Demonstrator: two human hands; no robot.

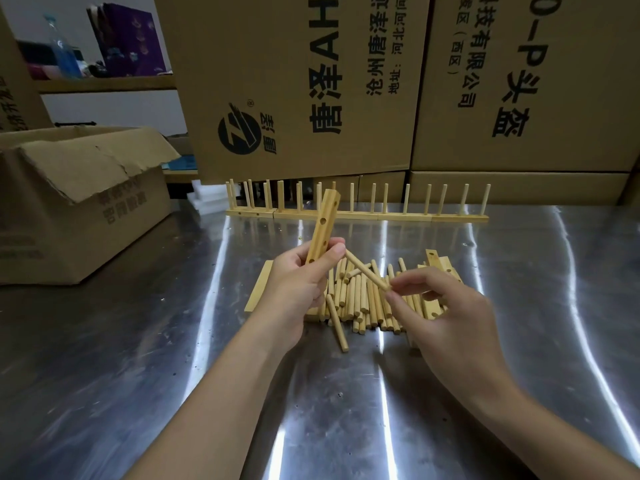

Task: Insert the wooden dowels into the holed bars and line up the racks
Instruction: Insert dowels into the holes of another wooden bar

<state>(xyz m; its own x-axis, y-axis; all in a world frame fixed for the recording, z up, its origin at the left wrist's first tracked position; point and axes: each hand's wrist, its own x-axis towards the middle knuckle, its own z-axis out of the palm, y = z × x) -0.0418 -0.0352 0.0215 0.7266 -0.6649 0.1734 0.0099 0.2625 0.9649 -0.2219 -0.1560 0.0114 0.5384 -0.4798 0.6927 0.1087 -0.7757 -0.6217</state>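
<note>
Tall printed cartons point(304, 81) wall off the back of a polished steel table point(138, 341), and an open cardboard box point(79, 202) sits at its left. Along the far edge, just before the cartons, stands a row of finished racks point(356, 214), set end to end with their pegs upright. Nearer the person lies a heap of loose dowels point(360, 299), with spare bars point(438, 268) at its right side.

Above the heap, the left hand point(298, 282) grips a holed bar point(323, 223) by its lower end, fingers wrapped round it, the bar tilted up and away with its holes facing right. The right hand point(446, 317) pinches one dowel point(367, 271) at its near end between thumb and fingertips. Its far tip reaches the left thumb beside the bar, and whether it has entered a hole cannot be told.

Both pieces look light, stiff and dry, so slipping seems unlikely. The dowel probably fits snugly, and a hold closer to the entering tip would likely steady it. The bar is best held clear of the target hole.
</note>
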